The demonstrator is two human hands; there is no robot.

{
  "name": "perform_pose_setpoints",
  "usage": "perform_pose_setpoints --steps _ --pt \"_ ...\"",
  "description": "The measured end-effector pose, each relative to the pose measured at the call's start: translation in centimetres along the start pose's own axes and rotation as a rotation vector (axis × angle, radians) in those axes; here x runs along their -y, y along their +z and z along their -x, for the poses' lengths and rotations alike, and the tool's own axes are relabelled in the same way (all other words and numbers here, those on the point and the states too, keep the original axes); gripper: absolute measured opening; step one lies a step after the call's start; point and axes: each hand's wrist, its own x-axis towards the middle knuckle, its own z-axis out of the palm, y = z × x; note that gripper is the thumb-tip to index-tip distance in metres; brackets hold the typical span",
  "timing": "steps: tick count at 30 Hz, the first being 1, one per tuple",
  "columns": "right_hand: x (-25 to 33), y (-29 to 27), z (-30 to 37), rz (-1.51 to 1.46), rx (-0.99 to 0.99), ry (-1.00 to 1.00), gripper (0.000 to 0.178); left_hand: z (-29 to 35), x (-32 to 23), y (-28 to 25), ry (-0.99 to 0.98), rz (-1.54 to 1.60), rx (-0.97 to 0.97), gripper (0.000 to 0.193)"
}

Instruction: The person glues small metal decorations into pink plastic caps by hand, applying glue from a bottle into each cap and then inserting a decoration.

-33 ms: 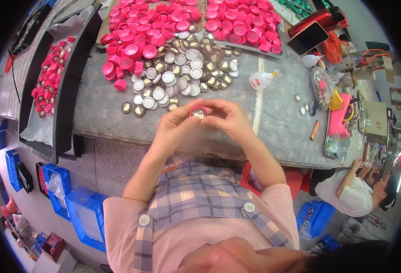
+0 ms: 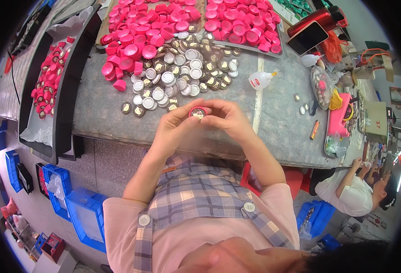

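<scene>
Close to the table's near edge, my left hand [image 2: 177, 126] and my right hand [image 2: 228, 119] pinch one small pink fluted cup [image 2: 197, 112] between them. A dark brown bottle cap with a cream-coloured picture sits inside its rim, facing up. Thumbs press at its lower side while the fingers curl round the back. Just beyond my hands lies a heap of loose bottle caps [image 2: 181, 81], some brown side up, others showing white undersides. Behind that heap spread many empty pink fluted cups [image 2: 132, 49].
To the left stands a long black tray [image 2: 65, 102] holding capped pink cups. A metal tray [image 2: 280, 55] of pink cups lies far right. Right of the heap are a white squeeze bottle [image 2: 260, 81], a phone [image 2: 308, 37] and a pink basket [image 2: 339, 119]. Blue crates [image 2: 86, 218] are on the floor.
</scene>
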Motion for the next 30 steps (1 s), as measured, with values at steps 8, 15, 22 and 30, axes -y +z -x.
perform_pose_setpoints --steps 8,15,22,30 --pt "-1.3 0.5 -0.8 -0.222 -0.005 0.030 0.026 -0.1 1.1 0.3 0.080 -0.113 -0.137 0.033" --pt "-1.4 1.0 -1.0 -0.192 0.013 -0.029 0.021 0.1 1.3 0.0 0.127 -0.443 -0.180 0.033" --pt "1.2 1.8 -1.2 0.456 -0.192 -0.431 0.049 -0.1 -5.0 -4.4 0.202 -0.218 -0.457 0.028" --pt "-0.4 -6.8 1.4 0.761 -0.785 -0.705 0.039 0.0 -14.3 -15.3 0.920 -1.812 -1.337 0.039"
